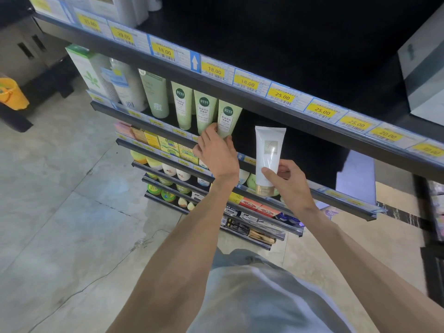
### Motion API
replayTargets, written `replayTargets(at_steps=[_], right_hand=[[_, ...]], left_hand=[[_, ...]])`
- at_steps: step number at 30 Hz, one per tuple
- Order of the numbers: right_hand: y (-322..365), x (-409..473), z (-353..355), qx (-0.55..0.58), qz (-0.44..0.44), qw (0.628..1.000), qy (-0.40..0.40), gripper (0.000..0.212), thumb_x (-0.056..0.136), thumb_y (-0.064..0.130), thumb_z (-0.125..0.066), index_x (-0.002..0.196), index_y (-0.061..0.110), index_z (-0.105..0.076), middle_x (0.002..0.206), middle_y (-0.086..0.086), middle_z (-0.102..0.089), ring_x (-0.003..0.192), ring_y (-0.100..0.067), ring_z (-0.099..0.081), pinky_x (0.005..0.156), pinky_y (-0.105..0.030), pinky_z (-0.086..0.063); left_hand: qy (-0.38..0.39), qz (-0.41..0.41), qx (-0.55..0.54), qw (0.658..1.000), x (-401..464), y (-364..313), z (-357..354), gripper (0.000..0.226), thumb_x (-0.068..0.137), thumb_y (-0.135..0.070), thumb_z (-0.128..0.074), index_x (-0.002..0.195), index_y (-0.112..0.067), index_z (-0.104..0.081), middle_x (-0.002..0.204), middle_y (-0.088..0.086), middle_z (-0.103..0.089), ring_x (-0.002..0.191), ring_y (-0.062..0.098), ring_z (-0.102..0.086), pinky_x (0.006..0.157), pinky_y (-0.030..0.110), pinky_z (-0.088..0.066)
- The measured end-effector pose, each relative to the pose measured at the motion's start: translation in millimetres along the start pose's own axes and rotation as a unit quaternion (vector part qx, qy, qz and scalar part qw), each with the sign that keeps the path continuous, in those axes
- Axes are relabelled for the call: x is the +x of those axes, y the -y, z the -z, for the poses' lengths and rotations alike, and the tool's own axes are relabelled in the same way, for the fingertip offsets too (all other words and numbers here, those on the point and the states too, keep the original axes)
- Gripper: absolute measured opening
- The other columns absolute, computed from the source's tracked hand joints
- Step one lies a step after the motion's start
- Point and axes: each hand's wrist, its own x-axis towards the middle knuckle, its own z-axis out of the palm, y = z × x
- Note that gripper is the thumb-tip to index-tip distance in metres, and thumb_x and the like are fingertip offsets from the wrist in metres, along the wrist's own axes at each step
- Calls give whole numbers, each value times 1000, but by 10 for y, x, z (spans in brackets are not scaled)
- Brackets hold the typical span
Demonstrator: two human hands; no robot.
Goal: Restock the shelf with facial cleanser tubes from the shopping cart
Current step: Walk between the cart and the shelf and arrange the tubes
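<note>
My left hand [216,152] grips the lower end of a pale green cleanser tube [228,118], the rightmost of three matching green tubes standing on the shelf [168,131]. Two more green tubes [192,106] stand just to its left. My right hand [286,181] pinches a white tube with a gold cap [269,150] near its cap, holding it upright at the shelf's front edge, to the right of the green tubes. Behind the white tube the shelf is dark.
A taller green tube and white bottles [127,85] stand further left on the same shelf. The shelf above [240,75] carries yellow price tags. Lower shelves [182,174] hold boxes, jars and bottles. A grey box [425,75] sits upper right; an orange bucket [12,92] stands far left.
</note>
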Motion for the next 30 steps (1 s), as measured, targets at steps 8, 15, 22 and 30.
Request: replayTargets(at_steps=[8,15,22,30], right_hand=[[13,3,-3,-9,-5,1000,-10,40,91,39,-74,122,31,-51,104,25,-55,95,1,-60,61,-5,-46],[15,12,-33,-3,-5,1000,-9,42,90,39,-74,124,28,-51,105,23,-56,97,-1,-60,70,-10,-46],[171,148,-16,51,-8,999,-12,40,90,37,-76,123,21,-59,111,8,-66,104,-9,-65,92,-31,-58],[444,610,-138,132,-14,989,-64,43,89,34,-77,123,14,-62,111,4,-67,106,-14,-69,90,-34,-60]], left_hand=[[2,12,-9,1000,22,-17,3,43,87,-27,-77,122,-18,-56,118,-1,-62,115,21,-55,97,38,-37],[28,2,-40,999,-2,15,62,44,90,-29,-73,127,-16,-55,123,-1,-61,116,21,-54,95,36,-39],[47,-106,-75,990,-162,285,271,31,100,-27,-60,128,-15,-55,128,2,-56,124,20,-50,108,40,-41],[135,-226,23,964,-32,629,414,35,97,-22,-64,130,-14,-54,143,12,-43,142,27,-37,116,44,-37]])
